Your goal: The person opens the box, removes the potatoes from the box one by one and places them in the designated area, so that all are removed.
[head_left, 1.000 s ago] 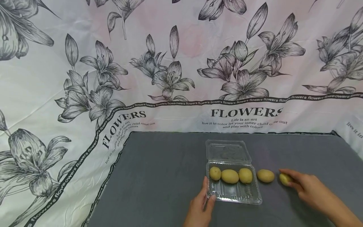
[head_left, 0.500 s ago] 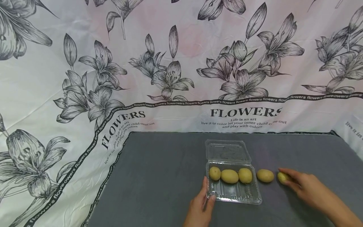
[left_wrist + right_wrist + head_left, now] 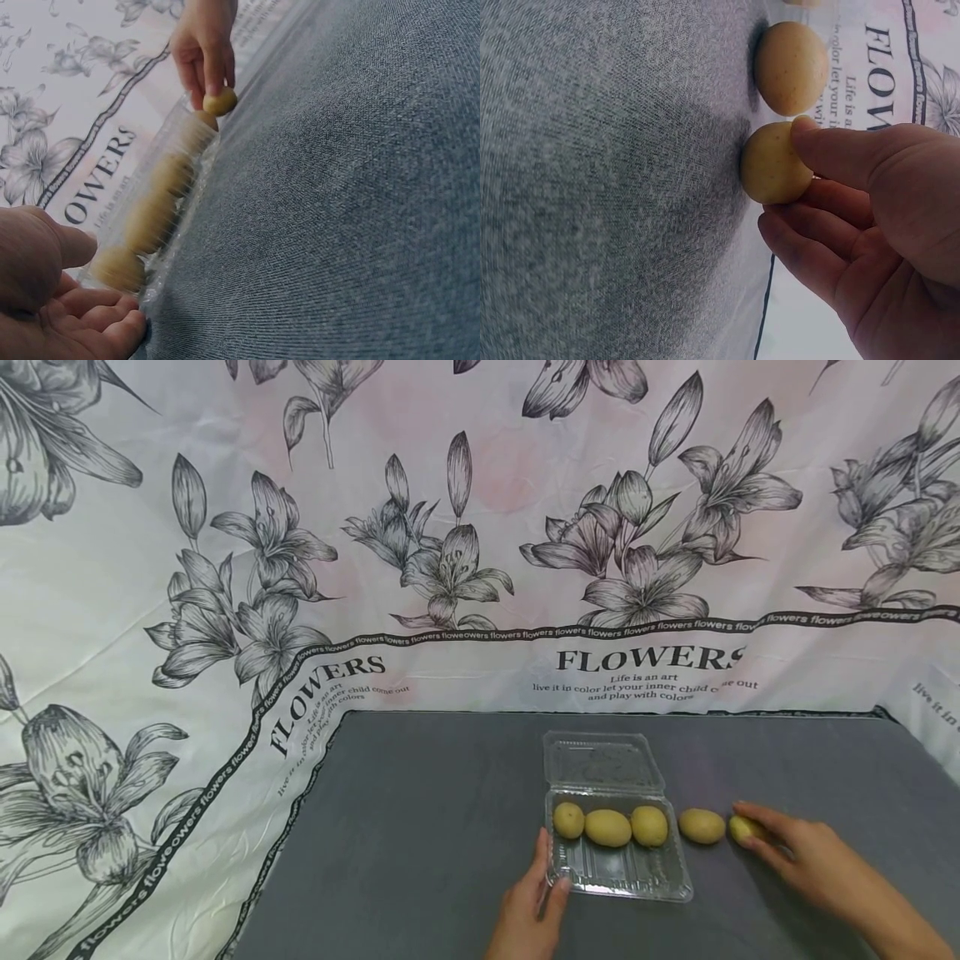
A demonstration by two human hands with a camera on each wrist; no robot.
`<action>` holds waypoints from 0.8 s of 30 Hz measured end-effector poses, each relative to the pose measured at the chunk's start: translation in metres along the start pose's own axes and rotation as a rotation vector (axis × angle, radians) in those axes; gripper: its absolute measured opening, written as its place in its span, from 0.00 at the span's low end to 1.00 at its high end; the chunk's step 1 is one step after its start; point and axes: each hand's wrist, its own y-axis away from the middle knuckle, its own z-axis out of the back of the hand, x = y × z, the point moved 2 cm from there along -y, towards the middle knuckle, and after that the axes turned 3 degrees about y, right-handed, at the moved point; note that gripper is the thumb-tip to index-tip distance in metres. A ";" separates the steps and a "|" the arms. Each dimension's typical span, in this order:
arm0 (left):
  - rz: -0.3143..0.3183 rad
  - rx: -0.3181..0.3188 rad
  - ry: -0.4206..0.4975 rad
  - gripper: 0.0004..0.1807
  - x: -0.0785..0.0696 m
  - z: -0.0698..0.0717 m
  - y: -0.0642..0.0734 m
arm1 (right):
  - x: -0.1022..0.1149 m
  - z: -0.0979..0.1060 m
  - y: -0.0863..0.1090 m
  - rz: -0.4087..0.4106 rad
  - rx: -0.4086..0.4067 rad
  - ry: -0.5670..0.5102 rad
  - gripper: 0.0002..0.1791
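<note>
A clear plastic clamshell container [image 3: 622, 882] lies with its lid folded back on the grey tabletop. Inside is a row of three potatoes: a left one [image 3: 568, 820], a middle one [image 3: 607, 828] and a right one [image 3: 649, 826]. My left hand [image 3: 523, 906] holds the container's front left corner, thumb and fingers at its edge. Another potato [image 3: 702, 826] rests on the table just right of the container. Beside it, my right hand [image 3: 806, 852] pinches a smaller-looking potato [image 3: 774, 165] between thumb and fingers; its far side is hidden by the fingers.
The grey cloth-like tabletop [image 3: 420, 827] stretches left of the container. A white sheet [image 3: 450, 672] with printed flowers and lettering hangs along the back and left edges. The folded-back lid [image 3: 600, 762] lies behind the container.
My right hand has slid slightly left with its potato, narrowing the gap to the potato beside the container. The left hand and the container have stayed in place.
</note>
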 end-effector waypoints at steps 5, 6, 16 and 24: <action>0.004 -0.004 -0.013 0.38 0.001 0.000 0.001 | 0.000 -0.001 0.000 -0.018 0.032 -0.029 0.23; 0.007 -0.004 -0.012 0.38 0.002 -0.001 0.000 | 0.000 -0.001 0.000 -0.011 0.022 -0.028 0.23; 0.048 0.007 0.000 0.38 0.001 -0.002 -0.002 | 0.001 -0.001 0.001 0.034 -0.046 0.003 0.25; 0.039 -0.007 -0.007 0.38 0.000 -0.002 -0.001 | 0.003 0.004 0.003 0.050 -0.096 0.027 0.26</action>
